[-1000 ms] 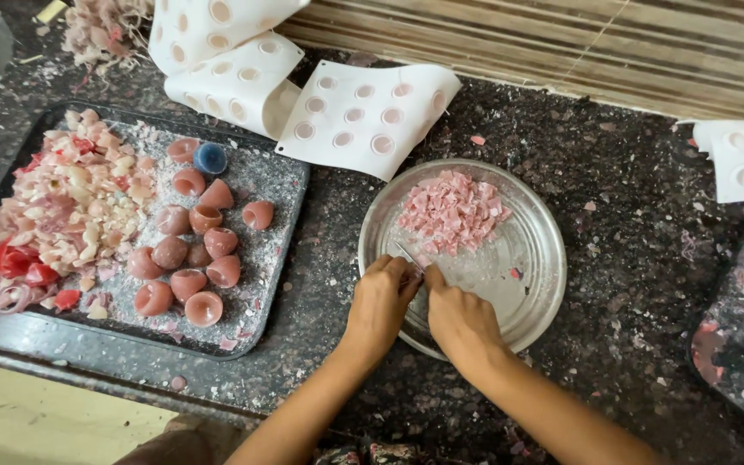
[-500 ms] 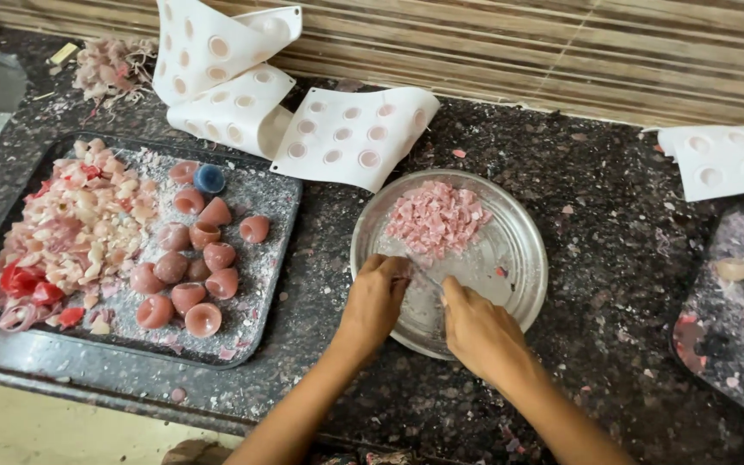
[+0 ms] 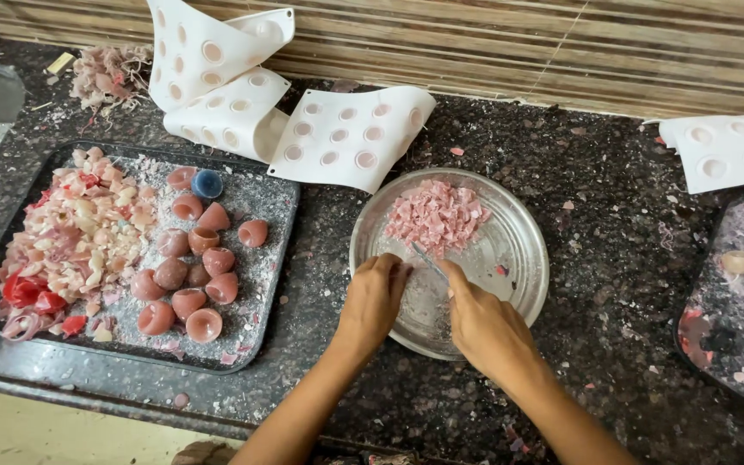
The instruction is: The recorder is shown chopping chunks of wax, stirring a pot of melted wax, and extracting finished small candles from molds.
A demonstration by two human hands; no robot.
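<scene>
- Blade (image 3: 428, 260), thin, pinched by right hand (image 3: 486, 323) over plate (image 3: 523, 258), centre frame.
- Left hand (image 3: 374, 297) curled, fingertips on plate's near-left rim.
- Pink bits (image 3: 437, 215) heaped beyond.

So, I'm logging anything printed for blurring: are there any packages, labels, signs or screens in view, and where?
None in view.
Only unprinted things: white silicone moulds by the wall, a steel plate at centre, a dark tray at left.
</scene>
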